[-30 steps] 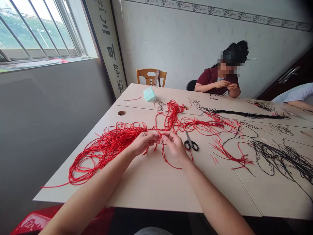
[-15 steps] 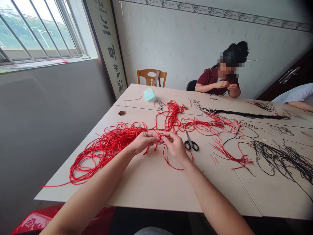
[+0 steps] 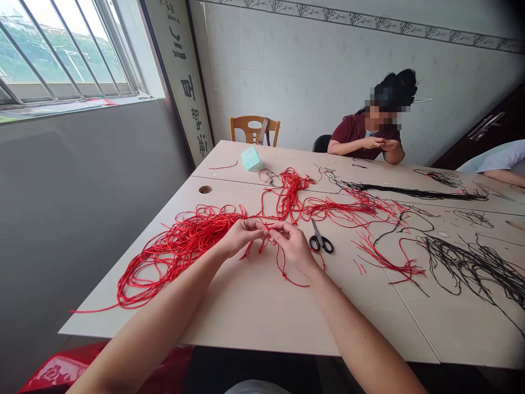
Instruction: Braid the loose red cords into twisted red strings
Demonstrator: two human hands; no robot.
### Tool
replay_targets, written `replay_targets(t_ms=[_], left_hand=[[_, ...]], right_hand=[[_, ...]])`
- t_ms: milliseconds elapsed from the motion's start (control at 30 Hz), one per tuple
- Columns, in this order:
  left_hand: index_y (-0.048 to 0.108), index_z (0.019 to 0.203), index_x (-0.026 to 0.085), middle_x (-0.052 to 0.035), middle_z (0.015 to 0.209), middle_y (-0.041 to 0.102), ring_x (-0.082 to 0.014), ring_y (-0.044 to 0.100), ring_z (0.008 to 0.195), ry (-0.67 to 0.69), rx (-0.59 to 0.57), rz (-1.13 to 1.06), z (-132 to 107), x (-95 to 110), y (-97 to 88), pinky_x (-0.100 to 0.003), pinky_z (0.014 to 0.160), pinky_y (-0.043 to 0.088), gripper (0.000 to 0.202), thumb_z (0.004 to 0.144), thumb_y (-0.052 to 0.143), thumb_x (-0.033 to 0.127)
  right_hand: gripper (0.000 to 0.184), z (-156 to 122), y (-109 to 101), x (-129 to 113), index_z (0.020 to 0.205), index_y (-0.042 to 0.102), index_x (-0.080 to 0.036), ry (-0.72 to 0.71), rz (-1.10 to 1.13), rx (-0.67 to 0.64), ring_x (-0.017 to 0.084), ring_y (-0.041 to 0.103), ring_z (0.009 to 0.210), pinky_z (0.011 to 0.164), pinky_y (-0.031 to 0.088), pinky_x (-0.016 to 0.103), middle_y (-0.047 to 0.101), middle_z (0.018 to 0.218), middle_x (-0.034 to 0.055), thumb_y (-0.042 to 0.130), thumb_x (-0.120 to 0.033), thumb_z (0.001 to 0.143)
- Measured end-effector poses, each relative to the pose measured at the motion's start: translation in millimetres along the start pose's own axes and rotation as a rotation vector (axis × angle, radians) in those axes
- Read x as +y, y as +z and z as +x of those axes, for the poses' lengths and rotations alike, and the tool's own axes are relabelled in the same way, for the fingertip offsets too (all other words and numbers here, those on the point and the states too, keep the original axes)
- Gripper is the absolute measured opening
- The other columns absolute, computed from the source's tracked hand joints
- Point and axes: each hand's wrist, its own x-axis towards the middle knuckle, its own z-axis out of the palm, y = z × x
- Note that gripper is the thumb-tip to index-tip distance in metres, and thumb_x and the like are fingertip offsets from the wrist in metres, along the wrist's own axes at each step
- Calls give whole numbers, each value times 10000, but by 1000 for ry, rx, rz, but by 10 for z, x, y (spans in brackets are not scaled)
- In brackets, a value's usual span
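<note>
My left hand (image 3: 245, 235) and my right hand (image 3: 290, 241) meet over the table, fingertips nearly touching. Both pinch a thin red cord (image 3: 281, 262), whose knotted ends dangle below the fingers onto the tabletop. The exact spot they grip is mostly covered by thumbs and fingertips. Left of my left hand spreads a large loose heap of red cord (image 3: 180, 249). Beyond both hands lies a bundle of braided red cords (image 3: 292, 191). Close to my right hand, black-handled scissors (image 3: 320, 241) rest on the table with their blades pointing away.
More red cords (image 3: 336, 208) and cut red strands (image 3: 394, 265) lie to the right, with black cords (image 3: 476, 268) past them. A mint-green packet (image 3: 251, 158) stands toward the back. Across the table (image 3: 262, 317) sits a person in maroon (image 3: 348, 131); another person's sleeve (image 3: 496, 158) shows at right.
My fingertips have shifted very slightly around the red cord, and its hanging loop has moved a little to the right. The person opposite has lowered their fingers a bit.
</note>
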Motion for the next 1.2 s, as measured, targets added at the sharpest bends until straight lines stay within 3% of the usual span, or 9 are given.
replay_targets(t_ms=[133, 300, 433, 567, 667, 767, 900, 1033, 1200], left_hand=[[661, 778, 139, -40, 730, 654, -146, 584, 697, 77, 77, 73, 3, -12, 25, -267, 705, 441, 232, 708, 668, 361], [682, 779, 177, -30, 734, 661, -149, 568, 689, 252, 321, 475, -33, 6, 91, -252, 676, 415, 206, 755, 611, 369], [698, 768, 213, -33, 767, 675, -165, 575, 739, 359, 330, 586, -71, 49, 168, -266, 737, 416, 165, 772, 597, 344], [699, 745, 212, -38, 794, 676, -174, 574, 781, 336, 356, 500, -72, 32, 220, -270, 756, 415, 174, 742, 633, 373], [683, 758, 178, -31, 772, 669, -156, 571, 741, 205, 332, 299, -54, -13, 247, -254, 714, 422, 236, 711, 659, 408], [660, 781, 149, -31, 752, 662, -128, 560, 677, 41, 227, 58, -40, -51, 263, -228, 640, 418, 292, 697, 669, 428], [651, 782, 137, -35, 737, 645, -107, 525, 586, -82, 202, -24, -34, -75, 253, -216, 537, 384, 345, 679, 674, 465], [654, 778, 136, -37, 745, 638, -117, 544, 680, -39, 188, -105, -26, -80, 223, -214, 642, 405, 273, 688, 691, 391], [641, 751, 137, 0, 671, 600, -96, 527, 667, 17, 158, -197, -21, -64, 199, -216, 705, 398, 201, 720, 679, 332]], right_hand=[[256, 24, 3, 48, 891, 596, -192, 80, 140, -9, 129, 580, 661, 621, 470, 265, 652, 814, 32, 588, -421, 777], [269, 35, 24, 148, 842, 598, -178, 302, 412, 26, 148, 612, 653, 586, 472, 268, 652, 747, 45, 604, -433, 759], [232, 38, 31, 222, 815, 623, -188, 356, 546, 8, 157, 627, 716, 648, 491, 291, 664, 829, 43, 703, -352, 671], [236, 52, 20, 236, 804, 616, -197, 283, 530, 172, 118, 608, 710, 706, 482, 269, 653, 820, 5, 742, -276, 621], [250, 52, 25, 198, 840, 586, -196, 143, 431, 284, 112, 598, 730, 721, 468, 253, 646, 788, -8, 728, -256, 643], [292, 46, 36, 155, 894, 543, -209, 53, 362, 337, 119, 599, 731, 728, 463, 265, 653, 773, -14, 719, -255, 665], [229, 63, 27, 142, 818, 595, -190, 98, 378, 297, 120, 591, 712, 721, 462, 264, 646, 753, -11, 727, -275, 651], [161, 77, -4, 159, 780, 649, -188, 95, 311, 256, 119, 578, 711, 718, 456, 258, 646, 742, -9, 712, -282, 665], [164, 54, -15, 177, 845, 659, -181, 39, 163, 178, 147, 588, 771, 735, 464, 282, 662, 828, 26, 647, -298, 731]])
